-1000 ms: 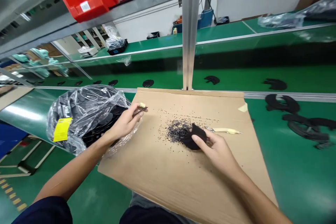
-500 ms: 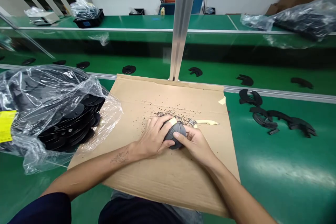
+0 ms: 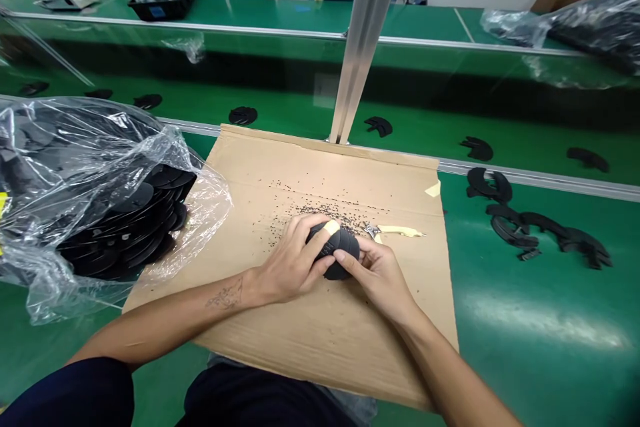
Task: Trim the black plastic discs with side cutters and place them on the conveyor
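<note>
Clock centred on the black disc [image 3: 343, 240]: passage available at six o'clock over bare cardboard [image 3: 320, 340]. Obstructions: upright post [image 3: 363, 47], twelve; yellow-handled pliers [image 3: 400, 231], between two and three; plastic bag [image 3: 105, 160], between nine and ten.

I am observing a green workbench [image 3: 540, 320] supporting curved black parts [image 3: 570, 237] and a cardboard sheet [image 3: 320, 333] bearing black specks [image 3: 320, 206] and cream-handled nippers [image 3: 397, 231].

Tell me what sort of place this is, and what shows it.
Probably a factory workstation: a long green bench, a clear plastic bag holding many similar black parts, and a yellow-handled tool by scattered black bits on cardboard.
</note>
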Tool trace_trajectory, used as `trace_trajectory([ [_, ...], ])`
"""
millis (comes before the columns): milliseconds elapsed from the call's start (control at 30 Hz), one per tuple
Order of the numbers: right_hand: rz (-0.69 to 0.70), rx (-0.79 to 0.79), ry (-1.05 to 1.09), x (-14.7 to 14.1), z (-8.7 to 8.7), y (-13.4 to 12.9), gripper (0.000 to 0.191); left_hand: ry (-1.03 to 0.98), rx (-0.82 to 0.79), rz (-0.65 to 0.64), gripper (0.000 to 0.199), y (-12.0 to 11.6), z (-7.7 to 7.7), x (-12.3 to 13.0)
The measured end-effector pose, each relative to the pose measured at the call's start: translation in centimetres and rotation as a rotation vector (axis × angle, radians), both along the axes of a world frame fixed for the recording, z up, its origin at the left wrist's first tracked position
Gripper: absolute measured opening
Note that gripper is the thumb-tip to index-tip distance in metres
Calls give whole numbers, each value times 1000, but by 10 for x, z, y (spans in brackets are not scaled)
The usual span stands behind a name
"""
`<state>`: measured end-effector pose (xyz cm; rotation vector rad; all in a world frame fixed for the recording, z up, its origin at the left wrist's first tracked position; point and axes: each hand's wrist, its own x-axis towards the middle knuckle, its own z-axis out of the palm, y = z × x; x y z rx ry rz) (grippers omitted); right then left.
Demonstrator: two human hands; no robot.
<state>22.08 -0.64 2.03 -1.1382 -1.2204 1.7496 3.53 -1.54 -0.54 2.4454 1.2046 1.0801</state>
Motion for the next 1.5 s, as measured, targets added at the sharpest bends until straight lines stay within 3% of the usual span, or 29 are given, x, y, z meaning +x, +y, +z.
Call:
trace_trajectory([
  [200, 0, 56, -55, -1, -2, -1, 35, -49, 16, -81, 64, 2, -5, 3],
  [367, -1, 161, -115, 0, -3, 0, 31, -36, 58, -134, 70, 2, -1, 4],
  [533, -58, 276, -162, 1, 0, -2, 27, -246, -148, -68, 61, 4, 7, -4],
  [667, -67, 550, -349, 4, 2, -6, 17, -355, -276, -71, 33, 10, 11, -12],
  [800, -5, 761, -475, 6, 1, -9, 3, -397, -136, -154, 26, 13, 11, -15],
  [1000, 18, 854, -486, 4, -3, -11, 14, -377, 14, -238, 28, 13, 14, -15],
  [1200, 103, 932, -525, 4, -2, -10, 21, -236, 135, -229, 18, 14, 16, -17],
  [1500, 118, 1025, -515, 5, -5, -10, 20, -277, 19, -255, 21, 14, 16, -18],
])
